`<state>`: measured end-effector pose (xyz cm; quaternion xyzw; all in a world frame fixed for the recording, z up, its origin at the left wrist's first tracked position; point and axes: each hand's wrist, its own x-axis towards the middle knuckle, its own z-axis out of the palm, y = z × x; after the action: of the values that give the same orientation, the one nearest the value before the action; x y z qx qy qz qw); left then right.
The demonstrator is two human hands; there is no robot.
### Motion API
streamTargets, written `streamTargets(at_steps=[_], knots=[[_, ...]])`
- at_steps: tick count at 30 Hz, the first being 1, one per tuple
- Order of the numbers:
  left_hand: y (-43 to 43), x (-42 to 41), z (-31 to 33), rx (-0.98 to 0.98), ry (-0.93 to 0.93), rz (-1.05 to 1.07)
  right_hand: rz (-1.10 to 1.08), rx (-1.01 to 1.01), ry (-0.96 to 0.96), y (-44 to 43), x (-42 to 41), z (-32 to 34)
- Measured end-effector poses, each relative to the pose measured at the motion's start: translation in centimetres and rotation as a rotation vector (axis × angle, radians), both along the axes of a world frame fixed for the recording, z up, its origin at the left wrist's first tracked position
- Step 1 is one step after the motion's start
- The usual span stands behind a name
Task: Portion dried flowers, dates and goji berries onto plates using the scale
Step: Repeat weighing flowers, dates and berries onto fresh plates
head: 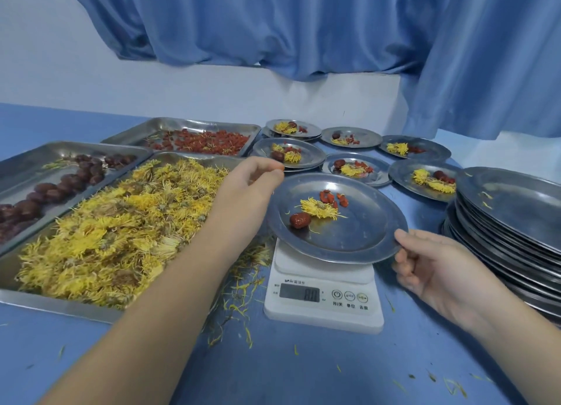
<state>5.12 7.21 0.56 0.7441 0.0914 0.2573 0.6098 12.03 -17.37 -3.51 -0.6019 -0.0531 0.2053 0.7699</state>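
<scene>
Steel plate [358, 240] sits on scale [321, 310] w/ one date [300, 220], a flower [318, 208] & goji berries [332, 199] near centre. Right hand [437, 271] grips rim at 4 o'clock, thumb on top. Left hand [249, 180] at 10 o'clock, fingertips bunched; can't tell if pinching anything. Plate prob. light, stiff, slick; contents loose, so lift level by opposite rims.

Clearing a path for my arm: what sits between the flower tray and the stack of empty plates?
The head view shows the white scale there, bearing a plate that the right hand grips by its rim.
</scene>
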Motion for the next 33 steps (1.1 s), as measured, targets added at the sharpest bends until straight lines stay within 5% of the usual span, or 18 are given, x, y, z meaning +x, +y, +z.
streamTargets(at_steps=[14, 33], knots=[[3.7, 3.4, 8.3, -0.548, -0.205, -0.267, -0.193, 0.088, -0.015, 1.4, 3.3, 2.5], [5.7, 6.3, 6.2, -0.751, -0.101, -0.43, -0.591, 0.065, 0.054, 10.1, 21.8, 6.6]])
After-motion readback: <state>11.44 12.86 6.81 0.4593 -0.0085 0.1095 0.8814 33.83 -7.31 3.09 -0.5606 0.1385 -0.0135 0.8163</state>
